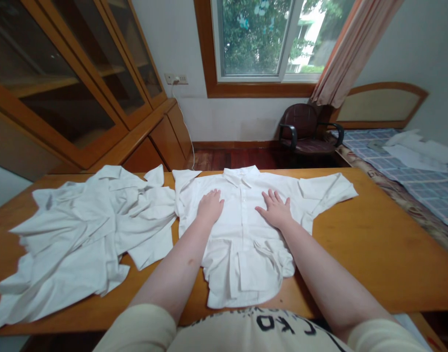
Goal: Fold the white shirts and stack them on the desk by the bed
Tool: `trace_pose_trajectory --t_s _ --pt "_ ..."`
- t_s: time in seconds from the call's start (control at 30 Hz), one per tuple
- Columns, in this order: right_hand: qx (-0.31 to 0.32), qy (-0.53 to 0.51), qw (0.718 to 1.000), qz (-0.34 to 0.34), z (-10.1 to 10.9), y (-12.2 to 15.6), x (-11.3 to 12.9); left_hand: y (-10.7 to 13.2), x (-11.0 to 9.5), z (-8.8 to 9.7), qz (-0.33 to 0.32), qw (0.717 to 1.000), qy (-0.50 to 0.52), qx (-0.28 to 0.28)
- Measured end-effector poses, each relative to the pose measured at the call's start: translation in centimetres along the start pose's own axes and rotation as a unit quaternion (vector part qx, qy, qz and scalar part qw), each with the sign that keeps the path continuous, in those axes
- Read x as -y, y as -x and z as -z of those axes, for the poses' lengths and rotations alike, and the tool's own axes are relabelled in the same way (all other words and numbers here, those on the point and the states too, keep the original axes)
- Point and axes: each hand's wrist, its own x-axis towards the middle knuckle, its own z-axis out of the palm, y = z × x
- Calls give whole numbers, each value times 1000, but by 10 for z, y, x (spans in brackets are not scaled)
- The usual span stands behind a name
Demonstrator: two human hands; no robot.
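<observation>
A white button-up shirt [242, 220] lies front side up on the wooden table, its collar toward the far edge. My left hand [211, 205] rests flat on the left chest of the shirt, fingers stretched out. On the right chest lies my right hand [274, 209], palm down with the fingers spread. The right sleeve reaches out across the table, while the left one is bunched beside the body. Near me the lower part of the shirt is rumpled and folded over itself.
A heap of crumpled white garments [80, 230] covers the left of the wooden table [374, 254], against the shirt's left sleeve. Beyond stand a glass-door cabinet [99, 63], a dark office chair [302, 127] and a bed [403, 156] with white cloth on it.
</observation>
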Motion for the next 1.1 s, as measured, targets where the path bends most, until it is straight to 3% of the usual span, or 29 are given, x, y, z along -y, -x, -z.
trace_pose_trajectory --t_s 0.23,0.4,0.53,0.83,1.0,1.1 --pt "27 0 999 20 9 -13 -10 -9 3 -13 20 999 -7 38" --pt "40 -1 999 -21 15 -14 4 -16 2 -15 14 999 -12 32" --pt "17 -5 999 32 10 -9 13 -20 1 -15 8 999 -9 35" --pt "1 15 1000 25 1 -15 11 -30 12 -10 -20 999 25 40" --pt "-10 7 1000 23 -1 -18 14 -21 4 0 -27 999 29 -3" --pt "-6 -1 1000 24 0 -19 15 -6 -6 7 -76 996 37 26"
